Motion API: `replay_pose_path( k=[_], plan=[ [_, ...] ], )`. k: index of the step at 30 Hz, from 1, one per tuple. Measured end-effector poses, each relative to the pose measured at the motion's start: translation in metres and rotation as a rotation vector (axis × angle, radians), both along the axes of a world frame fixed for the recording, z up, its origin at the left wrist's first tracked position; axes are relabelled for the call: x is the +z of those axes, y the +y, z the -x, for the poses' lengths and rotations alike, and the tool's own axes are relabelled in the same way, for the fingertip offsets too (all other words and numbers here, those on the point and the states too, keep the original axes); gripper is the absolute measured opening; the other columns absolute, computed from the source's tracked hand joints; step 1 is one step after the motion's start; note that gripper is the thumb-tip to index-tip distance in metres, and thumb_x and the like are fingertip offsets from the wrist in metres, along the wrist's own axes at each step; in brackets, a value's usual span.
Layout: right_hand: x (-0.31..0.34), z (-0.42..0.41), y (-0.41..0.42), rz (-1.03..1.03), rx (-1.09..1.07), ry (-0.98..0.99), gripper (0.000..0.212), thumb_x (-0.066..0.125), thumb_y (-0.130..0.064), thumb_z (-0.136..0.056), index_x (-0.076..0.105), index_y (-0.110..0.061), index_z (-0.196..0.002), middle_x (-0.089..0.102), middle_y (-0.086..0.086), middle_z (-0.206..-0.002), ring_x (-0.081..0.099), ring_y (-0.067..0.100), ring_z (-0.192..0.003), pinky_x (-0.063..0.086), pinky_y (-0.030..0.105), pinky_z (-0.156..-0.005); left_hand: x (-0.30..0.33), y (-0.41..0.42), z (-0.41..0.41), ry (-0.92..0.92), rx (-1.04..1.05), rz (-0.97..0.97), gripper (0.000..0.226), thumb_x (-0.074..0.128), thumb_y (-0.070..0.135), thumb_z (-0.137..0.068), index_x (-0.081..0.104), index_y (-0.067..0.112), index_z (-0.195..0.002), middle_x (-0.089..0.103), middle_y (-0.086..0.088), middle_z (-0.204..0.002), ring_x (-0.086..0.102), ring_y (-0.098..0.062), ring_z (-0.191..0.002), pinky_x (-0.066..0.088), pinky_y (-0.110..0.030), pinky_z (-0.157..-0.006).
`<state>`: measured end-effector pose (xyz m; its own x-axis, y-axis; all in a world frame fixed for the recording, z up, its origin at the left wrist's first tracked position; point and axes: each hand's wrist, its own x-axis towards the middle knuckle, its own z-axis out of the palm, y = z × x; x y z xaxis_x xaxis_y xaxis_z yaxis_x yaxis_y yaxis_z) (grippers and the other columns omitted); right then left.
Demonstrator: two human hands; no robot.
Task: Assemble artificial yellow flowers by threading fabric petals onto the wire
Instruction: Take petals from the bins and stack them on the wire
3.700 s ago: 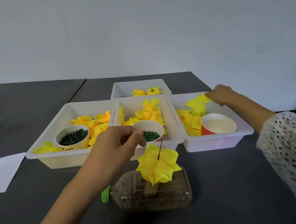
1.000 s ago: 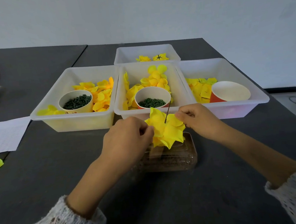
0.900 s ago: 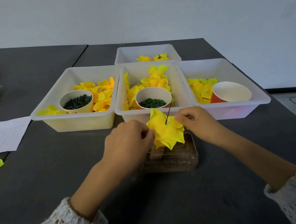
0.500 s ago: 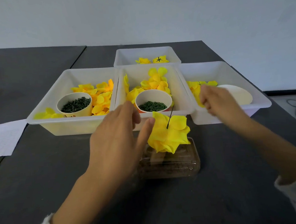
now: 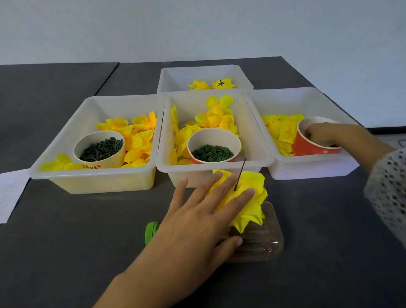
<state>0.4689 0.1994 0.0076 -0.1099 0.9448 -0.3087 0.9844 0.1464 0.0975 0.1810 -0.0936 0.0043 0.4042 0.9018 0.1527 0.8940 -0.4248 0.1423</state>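
Note:
A half-built yellow fabric flower (image 5: 250, 198) sits threaded on a thin dark wire (image 5: 240, 174) that stands up from a clear plastic bottle (image 5: 260, 238) lying on its side. My left hand (image 5: 197, 224) lies flat with straight fingers on the flower's left petals, thumb against the bottle. My right hand (image 5: 328, 134) reaches into the tilted red paper cup (image 5: 313, 143) in the right tray (image 5: 313, 167); its fingertips are hidden inside the cup. Loose yellow petals (image 5: 280, 129) lie beside that cup.
Three white trays stand in a row, a fourth (image 5: 203, 76) behind holds finished flowers. The left tray (image 5: 98, 178) and middle tray (image 5: 213, 172) hold petals and cups of green parts (image 5: 100, 149) (image 5: 212, 152). White paper (image 5: 0, 192) lies at the left.
My right hand left the flower and moved right into the red cup, tilting it. My left hand opened from pinching the petals and now lies flat on them.

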Motion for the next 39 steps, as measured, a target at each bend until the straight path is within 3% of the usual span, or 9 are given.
replay_pose_path(
  k=[4,8,14,19,24,30,33,36,39],
  plan=[
    [-0.004,0.000,0.004,0.030,0.009,0.039,0.023,0.062,-0.015,-0.091,0.068,-0.003,-0.110,0.059,0.010,-0.099,0.056,0.027,-0.098,0.040,0.031,-0.082,-0.008,0.003,0.003,-0.007,-0.024,-0.008,0.078,0.045,0.053,-0.097,-0.012,0.053,-0.149,-0.016,0.021,-0.162,-0.019,-0.006,-0.149,0.002,-0.051,-0.122],
    [-0.006,-0.006,0.009,0.018,-0.003,0.092,0.029,0.047,-0.008,-0.098,0.061,0.002,-0.121,0.060,0.018,-0.122,0.054,0.032,-0.111,0.039,0.033,-0.089,-0.013,0.006,0.004,0.004,-0.028,-0.031,0.079,0.050,0.050,-0.096,-0.006,0.051,-0.151,-0.008,0.019,-0.164,-0.012,-0.008,-0.151,0.009,-0.053,-0.121],
    [0.004,-0.018,0.009,-0.147,0.054,0.176,0.032,0.046,-0.011,-0.097,0.056,-0.014,-0.066,0.064,0.010,-0.071,0.056,0.020,-0.060,0.036,0.029,-0.054,-0.013,0.005,0.004,-0.012,-0.020,-0.036,0.073,0.043,0.051,-0.097,-0.006,0.052,-0.151,-0.007,0.022,-0.163,-0.014,-0.004,-0.150,0.008,-0.053,-0.121],
    [0.006,-0.025,0.002,-0.297,0.080,0.185,0.026,0.047,-0.021,-0.099,0.051,-0.015,-0.074,0.065,0.013,-0.083,0.054,0.023,-0.067,0.040,0.035,-0.062,-0.012,0.004,0.003,-0.026,-0.014,-0.023,0.070,0.039,0.052,-0.099,-0.010,0.055,-0.149,-0.010,0.025,-0.161,-0.020,-0.001,-0.147,0.005,-0.052,-0.122],
    [0.007,-0.028,0.000,-0.282,0.102,0.302,0.015,0.046,-0.002,-0.095,0.054,-0.015,-0.092,0.059,0.009,-0.096,0.055,0.029,-0.086,0.045,0.038,-0.073,-0.010,0.003,0.002,-0.034,0.001,-0.015,0.067,0.037,0.052,-0.099,-0.008,0.056,-0.148,-0.010,0.027,-0.161,-0.019,0.001,-0.147,0.004,-0.051,-0.122],
    [0.026,-0.021,-0.023,-0.405,0.114,0.180,0.011,0.047,-0.004,-0.093,0.055,-0.011,-0.097,0.065,0.017,-0.091,0.055,0.029,-0.071,0.049,0.037,-0.066,-0.009,0.004,0.001,-0.038,0.009,-0.015,0.065,0.037,0.055,-0.099,-0.004,0.056,-0.149,-0.006,0.027,-0.161,-0.018,0.001,-0.147,0.001,-0.050,-0.123],
    [0.039,0.009,-0.053,-0.607,0.231,0.439,0.005,0.050,-0.010,-0.093,0.054,-0.010,-0.094,0.068,0.010,-0.078,0.058,0.027,-0.062,0.051,0.039,-0.069,-0.010,0.004,0.002,-0.038,0.008,-0.012,0.065,0.037,0.054,-0.099,-0.004,0.056,-0.149,-0.006,0.027,-0.161,-0.018,0.001,-0.147,0.002,-0.052,-0.122],
    [0.046,0.058,-0.107,-0.557,0.380,0.829,0.008,0.059,-0.007,-0.088,0.057,-0.014,-0.085,0.062,-0.004,-0.064,0.054,0.007,-0.054,0.046,0.025,-0.060,-0.010,0.004,0.001,-0.048,0.006,-0.014,0.064,0.038,0.053,-0.099,-0.002,0.056,-0.149,-0.004,0.027,-0.161,-0.016,0.001,-0.148,0.003,-0.052,-0.122],
    [0.044,0.095,-0.151,-0.441,0.493,0.996,0.008,0.066,-0.005,-0.085,0.064,-0.012,-0.083,0.059,0.003,-0.066,0.051,0.012,-0.057,0.042,0.022,-0.057,-0.010,0.004,0.002,-0.049,0.004,-0.011,0.064,0.039,0.052,-0.099,0.000,0.055,-0.150,-0.003,0.026,-0.162,-0.015,0.000,-0.148,0.004,-0.054,-0.122]
  ],
)
